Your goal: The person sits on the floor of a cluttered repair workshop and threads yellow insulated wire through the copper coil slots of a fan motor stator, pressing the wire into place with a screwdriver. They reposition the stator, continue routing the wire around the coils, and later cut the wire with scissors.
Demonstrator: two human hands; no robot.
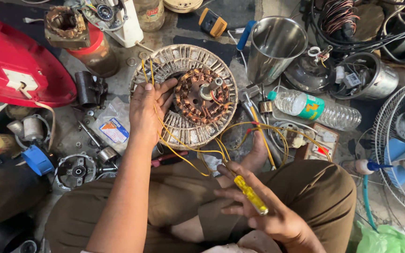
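Fingers of the left hand [150,104] press on the round fan motor [186,96] lying on the floor ahead, while the nearer right hand [258,208] grips a yellow screwdriver [250,194] pointing up-left toward it.

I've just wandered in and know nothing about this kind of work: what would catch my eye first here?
Most striking is the round fan motor with copper windings at the centre of the floor; the left hand rests on its rim. Yellow wires trail from it toward the person's lap, where the right hand holds a yellow-handled screwdriver. A shiny steel cup stands behind, and a red cover lies far left.
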